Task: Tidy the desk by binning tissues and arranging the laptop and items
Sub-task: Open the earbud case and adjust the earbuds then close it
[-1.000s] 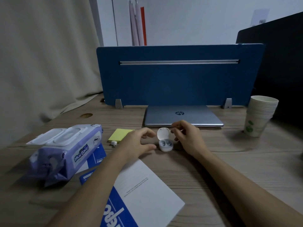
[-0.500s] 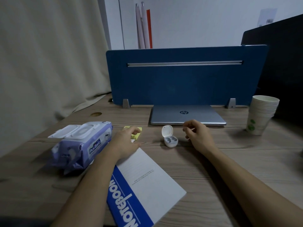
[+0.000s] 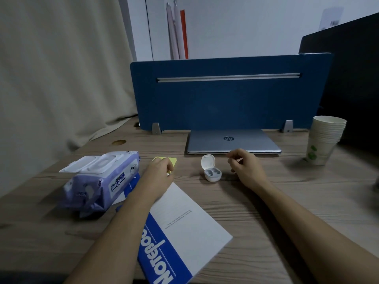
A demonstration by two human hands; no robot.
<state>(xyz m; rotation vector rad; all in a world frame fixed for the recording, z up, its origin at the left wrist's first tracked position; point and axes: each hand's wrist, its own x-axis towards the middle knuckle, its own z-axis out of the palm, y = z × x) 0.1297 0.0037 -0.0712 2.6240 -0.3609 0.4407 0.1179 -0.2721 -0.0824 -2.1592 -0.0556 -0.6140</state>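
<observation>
Left hand [image 3: 159,174]: curled, fingers down on the yellow sticky notes [image 3: 173,160] at its fingertips; whether it grips anything cannot be told.
Right hand [image 3: 245,168]: fingers loosely pinched together above the bench [image 3: 287,201]; whether something small sits between them cannot be told.
Earbud case [image 3: 211,171]: lid up, just left of the right hand, not touched.
Laptop [image 3: 232,141]: closed, just beyond the right hand.
Wet wipes pack [image 3: 102,181]: left of the left hand.
Notebook [image 3: 184,228]: under the left wrist and forearm.
Paper cups [image 3: 325,140]: stacked, well right of the right hand.
</observation>
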